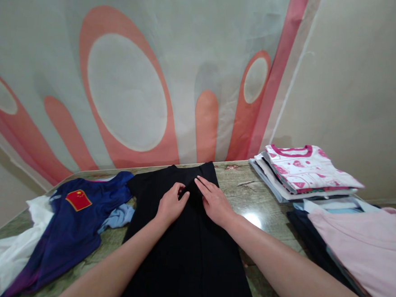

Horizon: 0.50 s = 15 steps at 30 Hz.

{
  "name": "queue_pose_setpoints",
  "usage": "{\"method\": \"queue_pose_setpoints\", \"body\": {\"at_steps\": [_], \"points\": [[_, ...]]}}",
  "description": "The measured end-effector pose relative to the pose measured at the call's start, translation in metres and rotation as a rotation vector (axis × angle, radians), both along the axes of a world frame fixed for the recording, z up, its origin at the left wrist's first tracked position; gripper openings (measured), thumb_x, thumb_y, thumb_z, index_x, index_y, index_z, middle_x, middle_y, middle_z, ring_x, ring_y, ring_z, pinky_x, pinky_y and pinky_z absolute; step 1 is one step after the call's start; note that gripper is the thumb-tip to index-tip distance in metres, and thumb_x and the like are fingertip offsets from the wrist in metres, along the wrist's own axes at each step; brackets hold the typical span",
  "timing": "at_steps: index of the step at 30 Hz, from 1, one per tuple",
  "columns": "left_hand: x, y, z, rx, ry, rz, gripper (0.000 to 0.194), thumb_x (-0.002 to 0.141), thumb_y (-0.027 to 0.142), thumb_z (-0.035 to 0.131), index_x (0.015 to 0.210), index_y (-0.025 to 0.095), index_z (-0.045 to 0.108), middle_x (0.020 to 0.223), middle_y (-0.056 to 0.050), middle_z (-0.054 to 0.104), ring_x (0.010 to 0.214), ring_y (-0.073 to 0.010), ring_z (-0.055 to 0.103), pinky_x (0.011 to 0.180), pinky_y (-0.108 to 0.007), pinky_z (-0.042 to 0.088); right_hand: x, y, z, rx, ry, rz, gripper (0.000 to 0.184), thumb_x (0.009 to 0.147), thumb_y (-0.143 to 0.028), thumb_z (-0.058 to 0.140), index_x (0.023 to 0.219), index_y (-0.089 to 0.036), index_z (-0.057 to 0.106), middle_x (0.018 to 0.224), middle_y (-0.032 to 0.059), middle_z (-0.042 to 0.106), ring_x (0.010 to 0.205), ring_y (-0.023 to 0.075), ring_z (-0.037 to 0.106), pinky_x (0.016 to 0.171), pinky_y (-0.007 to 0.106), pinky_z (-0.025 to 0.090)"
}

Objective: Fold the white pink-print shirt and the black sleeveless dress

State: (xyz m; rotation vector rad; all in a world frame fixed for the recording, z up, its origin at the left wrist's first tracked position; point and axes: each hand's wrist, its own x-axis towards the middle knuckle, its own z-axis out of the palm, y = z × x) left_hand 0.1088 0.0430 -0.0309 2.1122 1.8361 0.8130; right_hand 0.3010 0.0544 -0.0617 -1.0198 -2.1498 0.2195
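A black shirt [183, 256] lies lengthwise on the table in front of me, one short sleeve spread to the left and its right side turned in. Near its top, my left hand [173, 204] is closed, with thumb and fingers curled around a bit of the black cloth. My right hand [215, 202] rests just beside it on the same shirt, fingers stretched out and pointing up-left; its thumb is mostly hidden beneath. Small raised folds of cloth show between the two hands.
Left of the shirt, a navy top [77, 230] with a red flag patch lies loosely over white cloth [10, 253] and light blue cloth [118, 217]. At right are a folded stack topped by a pink-and-white printed shirt [313, 168] and another topped by a pink shirt [364, 241]. The wood-patterned table [239, 190] meets a wall.
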Motion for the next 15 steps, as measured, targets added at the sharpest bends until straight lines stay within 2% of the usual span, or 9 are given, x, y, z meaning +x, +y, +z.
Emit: {"method": "queue_pose_setpoints", "body": {"at_steps": [4, 8, 11, 15], "points": [[-0.002, -0.001, 0.004, 0.020, -0.044, 0.035, 0.016, 0.088, 0.022, 0.048, 0.104, 0.024, 0.048, 0.091, 0.000, 0.062, 0.079, -0.0147, 0.063, 0.073, -0.027, 0.047, 0.000, 0.001, -0.002, -0.007, 0.016, -0.010, 0.076, 0.078, 0.000, 0.041, 0.148, -0.024, 0.029, 0.152, 0.0063, 0.033, 0.132, 0.0222, 0.038, 0.106, 0.045, 0.038], [-0.002, -0.007, 0.009, 0.108, 0.026, -0.039, 0.010, 0.088, 0.019, 0.046, 0.096, 0.024, 0.050, 0.093, 0.001, 0.060, 0.077, -0.0135, 0.060, 0.072, -0.026, 0.047, 0.000, 0.001, -0.003, -0.008, 0.016, -0.005, 0.075, 0.077, 0.001, 0.041, 0.147, -0.023, 0.031, 0.151, 0.0068, 0.034, 0.132, 0.0219, 0.039, 0.106, 0.044, 0.039], [-0.002, -0.011, 0.011, 0.139, 0.090, -0.075, 0.013, 0.090, 0.020, 0.045, 0.096, 0.025, 0.055, 0.099, -0.001, 0.060, 0.087, -0.0151, 0.061, 0.077, -0.027, 0.048, 0.000, 0.002, -0.003, -0.008, 0.015, -0.012, 0.074, 0.078, 0.000, 0.042, 0.147, -0.023, 0.032, 0.150, 0.0076, 0.036, 0.130, 0.0222, 0.041, 0.105, 0.044, 0.040], [-0.002, -0.012, 0.012, 0.147, 0.109, -0.069, 0.021, 0.091, 0.023, 0.047, 0.109, 0.026, 0.056, 0.109, -0.002, 0.060, 0.098, -0.0172, 0.060, 0.082, -0.028, 0.048, 0.000, 0.001, -0.003, -0.015, 0.008, -0.013, 0.074, 0.078, 0.000, 0.042, 0.147, -0.025, 0.032, 0.149, 0.0074, 0.037, 0.129, 0.0222, 0.042, 0.105, 0.045, 0.040]]}}
